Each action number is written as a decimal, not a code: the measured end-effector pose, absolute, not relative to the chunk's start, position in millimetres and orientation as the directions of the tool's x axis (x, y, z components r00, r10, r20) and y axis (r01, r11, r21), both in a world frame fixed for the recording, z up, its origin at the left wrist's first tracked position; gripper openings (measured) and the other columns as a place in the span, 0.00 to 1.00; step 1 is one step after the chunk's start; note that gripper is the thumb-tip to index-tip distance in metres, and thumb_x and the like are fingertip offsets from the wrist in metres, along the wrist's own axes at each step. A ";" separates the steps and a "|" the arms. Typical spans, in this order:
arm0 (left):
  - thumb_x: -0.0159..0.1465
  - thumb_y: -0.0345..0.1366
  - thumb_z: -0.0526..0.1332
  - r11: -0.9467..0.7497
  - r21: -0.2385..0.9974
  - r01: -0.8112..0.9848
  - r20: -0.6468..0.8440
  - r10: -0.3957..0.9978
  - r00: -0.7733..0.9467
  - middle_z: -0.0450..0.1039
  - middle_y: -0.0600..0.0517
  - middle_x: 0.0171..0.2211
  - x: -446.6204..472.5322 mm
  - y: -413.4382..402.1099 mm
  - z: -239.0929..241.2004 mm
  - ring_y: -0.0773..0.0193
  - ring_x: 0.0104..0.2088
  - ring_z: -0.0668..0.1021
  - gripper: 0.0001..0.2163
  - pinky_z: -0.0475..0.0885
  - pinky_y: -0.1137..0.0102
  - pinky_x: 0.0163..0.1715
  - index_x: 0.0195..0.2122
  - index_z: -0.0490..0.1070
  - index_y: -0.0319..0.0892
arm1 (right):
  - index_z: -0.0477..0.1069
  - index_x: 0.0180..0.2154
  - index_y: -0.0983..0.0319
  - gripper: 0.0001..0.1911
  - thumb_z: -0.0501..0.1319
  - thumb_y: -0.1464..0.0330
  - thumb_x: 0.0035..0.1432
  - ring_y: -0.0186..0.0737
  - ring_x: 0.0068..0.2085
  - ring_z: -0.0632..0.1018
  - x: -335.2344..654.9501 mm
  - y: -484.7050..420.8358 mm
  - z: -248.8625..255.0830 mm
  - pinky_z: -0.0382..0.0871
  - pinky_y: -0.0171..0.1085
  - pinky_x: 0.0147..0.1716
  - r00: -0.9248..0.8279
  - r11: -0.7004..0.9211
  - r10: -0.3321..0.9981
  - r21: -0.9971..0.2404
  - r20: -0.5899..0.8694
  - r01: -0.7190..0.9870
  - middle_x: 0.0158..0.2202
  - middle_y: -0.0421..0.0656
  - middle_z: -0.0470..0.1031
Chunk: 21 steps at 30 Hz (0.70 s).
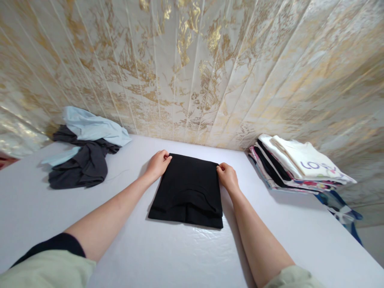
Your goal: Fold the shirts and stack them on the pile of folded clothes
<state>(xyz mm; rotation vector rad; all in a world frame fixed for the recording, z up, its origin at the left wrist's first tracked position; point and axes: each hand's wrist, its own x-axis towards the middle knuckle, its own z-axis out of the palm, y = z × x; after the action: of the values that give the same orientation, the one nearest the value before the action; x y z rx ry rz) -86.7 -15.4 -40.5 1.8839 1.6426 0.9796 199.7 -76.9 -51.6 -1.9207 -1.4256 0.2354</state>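
Observation:
A black garment, folded into a neat rectangle, lies flat on the white table in front of me. A curved neckline shows near its close edge, so it looks like a folded shirt. My left hand pinches its far left corner between thumb and fingers. At the far right corner, my right hand grips the cloth in the same way. Both forearms reach in from the lower corners of the view.
Crumpled dark grey and light blue clothes lie in a heap at the left. A stack of folded clothes stands at the right, near the edge of the table. Behind rises a gold-patterned wall covering.

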 end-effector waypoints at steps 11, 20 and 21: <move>0.57 0.38 0.56 -0.156 0.850 0.503 0.100 0.985 0.138 0.76 0.52 0.31 -94.2 -6.9 -43.6 0.59 0.37 0.76 0.08 0.68 0.70 0.40 0.32 0.73 0.42 | 0.72 0.30 0.61 0.15 0.55 0.57 0.53 0.40 0.33 0.74 205.9 -69.7 -59.3 0.65 0.37 0.34 0.268 -0.020 0.943 -0.771 0.197 0.636 0.29 0.42 0.75; 0.57 0.35 0.58 -0.150 0.811 0.566 0.171 0.985 0.017 0.71 0.53 0.29 -86.6 -10.4 -49.6 0.63 0.32 0.74 0.03 0.67 0.70 0.36 0.32 0.65 0.43 | 0.67 0.32 0.59 0.09 0.55 0.61 0.54 0.39 0.30 0.72 194.8 -74.8 -57.4 0.62 0.36 0.31 0.294 -0.008 0.908 -0.689 0.298 0.725 0.29 0.42 0.74; 0.57 0.34 0.58 -0.151 0.770 0.620 0.181 0.983 0.016 0.71 0.53 0.29 -85.9 -10.6 -50.6 0.63 0.31 0.74 0.02 0.67 0.70 0.36 0.31 0.65 0.44 | 0.67 0.32 0.59 0.08 0.55 0.62 0.55 0.40 0.30 0.72 193.5 -76.3 -56.5 0.62 0.36 0.31 0.298 -0.038 0.906 -0.644 0.301 0.764 0.29 0.42 0.74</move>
<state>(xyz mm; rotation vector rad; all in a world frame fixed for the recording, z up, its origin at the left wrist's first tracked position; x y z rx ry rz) -85.9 -10.6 -50.6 1.8151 1.6354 0.9840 193.5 -76.3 -56.5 -1.8293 -1.4978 0.2428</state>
